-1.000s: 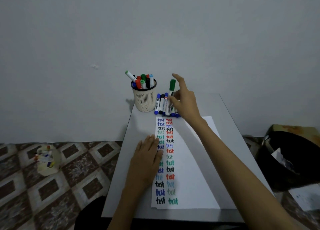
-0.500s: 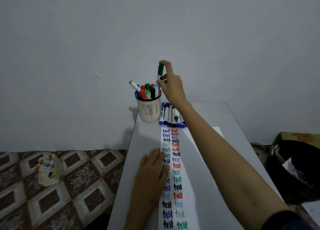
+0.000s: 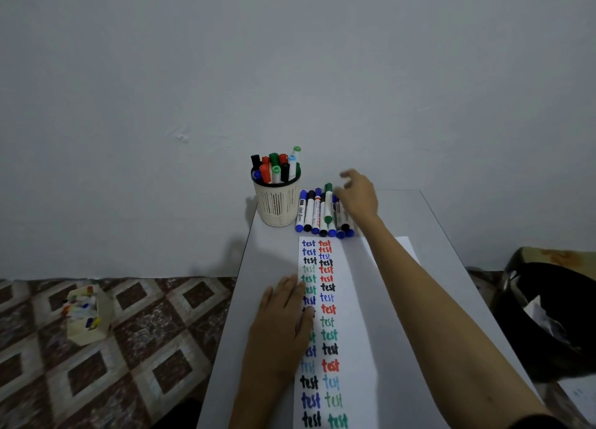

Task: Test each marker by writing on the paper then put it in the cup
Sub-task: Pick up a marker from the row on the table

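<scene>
A cream slotted cup (image 3: 277, 207) stands at the table's far left and holds several capped markers (image 3: 274, 167) in black, red, green and blue. Just right of it lies a row of markers (image 3: 309, 210), with a green-capped marker (image 3: 328, 202) resting on top. My right hand (image 3: 359, 196) hovers over the right end of that row, fingers spread, holding nothing. My left hand (image 3: 280, 319) lies flat on the left edge of the white paper (image 3: 358, 315), covering part of the left column. The paper carries two columns of the word "test" in several colours.
The grey table (image 3: 445, 235) stands against a plain wall. A black bin (image 3: 554, 315) with crumpled paper sits on the floor to the right. A small box of coloured items (image 3: 85, 315) lies on the patterned floor tiles to the left.
My right hand carried a green marker from the row up over the cup, let it go there, and has come back down to the row with nothing in it. The left hand stayed put.
</scene>
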A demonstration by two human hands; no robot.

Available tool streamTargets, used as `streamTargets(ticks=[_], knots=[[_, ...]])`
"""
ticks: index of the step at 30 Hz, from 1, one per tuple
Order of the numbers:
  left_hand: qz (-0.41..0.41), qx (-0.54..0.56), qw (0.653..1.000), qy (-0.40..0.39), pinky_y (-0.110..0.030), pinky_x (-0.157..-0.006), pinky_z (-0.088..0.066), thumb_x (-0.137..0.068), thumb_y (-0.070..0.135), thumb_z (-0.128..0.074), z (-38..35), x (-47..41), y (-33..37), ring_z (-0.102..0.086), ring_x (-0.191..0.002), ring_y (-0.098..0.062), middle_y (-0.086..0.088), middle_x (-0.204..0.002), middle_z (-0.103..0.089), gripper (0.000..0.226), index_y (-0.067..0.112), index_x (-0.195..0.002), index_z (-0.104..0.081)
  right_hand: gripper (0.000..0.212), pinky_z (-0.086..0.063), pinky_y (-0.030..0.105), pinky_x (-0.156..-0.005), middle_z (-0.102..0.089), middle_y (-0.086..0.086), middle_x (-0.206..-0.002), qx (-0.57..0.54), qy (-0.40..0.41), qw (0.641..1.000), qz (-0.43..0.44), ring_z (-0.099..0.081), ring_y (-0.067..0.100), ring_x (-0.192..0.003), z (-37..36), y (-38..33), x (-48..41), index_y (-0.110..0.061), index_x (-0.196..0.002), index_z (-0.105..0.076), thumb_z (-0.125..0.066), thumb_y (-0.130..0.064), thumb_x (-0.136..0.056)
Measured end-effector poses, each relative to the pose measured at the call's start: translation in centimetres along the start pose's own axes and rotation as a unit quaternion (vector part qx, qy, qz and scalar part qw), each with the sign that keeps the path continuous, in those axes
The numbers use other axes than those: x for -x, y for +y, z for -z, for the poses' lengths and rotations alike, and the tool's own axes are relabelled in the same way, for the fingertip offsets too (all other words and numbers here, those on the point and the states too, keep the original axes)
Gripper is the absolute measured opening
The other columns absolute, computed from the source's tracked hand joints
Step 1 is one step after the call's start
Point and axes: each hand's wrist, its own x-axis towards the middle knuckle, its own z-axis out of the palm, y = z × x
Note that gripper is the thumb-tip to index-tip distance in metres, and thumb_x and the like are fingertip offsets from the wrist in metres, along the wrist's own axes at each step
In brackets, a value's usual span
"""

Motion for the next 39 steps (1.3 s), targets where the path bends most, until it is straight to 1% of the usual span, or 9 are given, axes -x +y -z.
streamTargets(ticks=[3,8,11,15,22,26,30,34,39], knots=[[0.002,-0.003,1.000,0.001,-0.017,-0.109,0.009,-0.081,0.059,-0.001,-0.3,-0.1,-0.3,0.001,-0.131,0.006,0.007,-0.154,-0.018,0.076,0.023,-0.146,-0.020,0.031,-0.047,0.033,-0.073,-0.066,0.017,-0.107,0.048,-0.051,0.992,-0.105,-0.058,0.022,-0.082,0.6,2.2,0.8,-0.003,-0.110,-0.061,-0.068,-0.025,-0.088],[0.002,0.008,1.000,0.004,-0.017,-0.110,0.007,-0.081,0.060,-0.004,-0.4,-0.1,-0.3,-0.002,-0.131,0.006,0.007,-0.153,-0.021,0.076,0.023,-0.145,-0.022,0.030,-0.041,0.030,-0.061,-0.066,0.020,-0.082,0.032,-0.039,0.993,-0.111,-0.052,0.020,-0.067,0.4,2.5,1.3,0.003,-0.093,-0.067,-0.070,-0.027,-0.087],[0.000,0.010,1.000,0.009,-0.016,-0.109,0.007,-0.083,0.060,-0.007,-0.3,-0.1,-0.2,-0.002,-0.130,0.007,0.007,-0.152,-0.022,0.074,0.023,-0.145,-0.023,0.029,-0.033,0.024,-0.049,-0.049,0.005,-0.058,0.047,-0.022,0.992,-0.113,-0.044,0.018,-0.052,0.2,2.3,1.2,-0.008,-0.069,-0.056,-0.071,-0.027,-0.084],[-0.002,0.005,1.000,0.006,-0.016,-0.109,0.007,-0.095,0.050,-0.023,-0.3,-0.1,-0.3,0.000,-0.129,0.007,0.007,-0.153,-0.020,0.057,0.023,-0.145,-0.021,0.032,-0.032,0.024,-0.046,-0.043,0.003,-0.051,-0.001,0.026,0.992,-0.125,-0.038,0.015,-0.045,-0.2,2.6,1.4,-0.008,-0.062,-0.051,-0.072,-0.023,-0.082],[-0.016,0.025,0.999,0.024,-0.020,-0.111,-0.001,-0.088,0.054,-0.021,-0.4,-0.2,-0.5,-0.010,-0.127,0.006,0.004,-0.150,-0.029,0.065,0.019,-0.142,-0.032,0.019,-0.054,0.033,-0.060,-0.060,0.003,-0.068,-0.237,0.093,0.953,-0.166,-0.056,0.019,-0.059,1.7,1.2,4.3,-0.004,-0.081,-0.066,-0.072,-0.022,-0.085],[-0.020,0.023,0.999,0.021,-0.020,-0.111,-0.001,-0.083,0.059,-0.014,-0.4,-0.2,-0.5,-0.016,-0.135,-0.002,0.003,-0.150,-0.029,0.074,0.018,-0.143,-0.031,0.005,-0.050,0.025,-0.046,-0.066,0.015,-0.076,-0.373,-0.033,0.913,-0.161,-0.062,0.023,-0.055,4.4,0.1,8.6,-0.001,-0.090,-0.065,-0.065,-0.005,-0.087],[-0.014,0.059,0.998,0.036,-0.027,-0.113,-0.016,-0.085,0.060,-0.022,-0.3,0.0,-0.2,-0.027,-0.133,-0.007,0.003,-0.148,-0.033,0.072,0.018,-0.144,-0.026,0.010,-0.051,0.020,-0.050,-0.070,0.014,-0.071,-0.344,-0.184,0.913,-0.122,-0.062,0.016,-0.051,7.0,1.2,13.5,0.002,-0.093,-0.071,-0.067,0.000,-0.084],[-0.046,0.088,0.992,0.072,-0.027,-0.106,-0.026,-0.088,0.053,-0.047,0.2,0.0,0.4,-0.027,-0.131,-0.004,0.008,-0.148,-0.027,0.074,0.023,-0.147,-0.012,0.019,-0.050,0.019,-0.050,-0.071,0.019,-0.073,-0.317,-0.217,0.915,-0.121,-0.062,0.016,-0.051,7.7,2.1,16.8,0.007,-0.094,-0.071,-0.075,0.004,-0.076],[-0.129,0.022,0.986,0.103,-0.031,-0.072,-0.054,-0.098,0.047,-0.024,0.5,0.9,1.5,-0.057,-0.082,-0.011,-0.001,-0.098,-0.062,0.046,0.017,-0.124,-0.046,0.024,-0.051,0.020,-0.048,-0.069,0.019,-0.076,-0.448,-0.168,0.868,-0.136,-0.061,0.017,-0.051,6.6,1.3,19.2,0.005,-0.098,-0.065,-0.073,0.006,-0.076]])
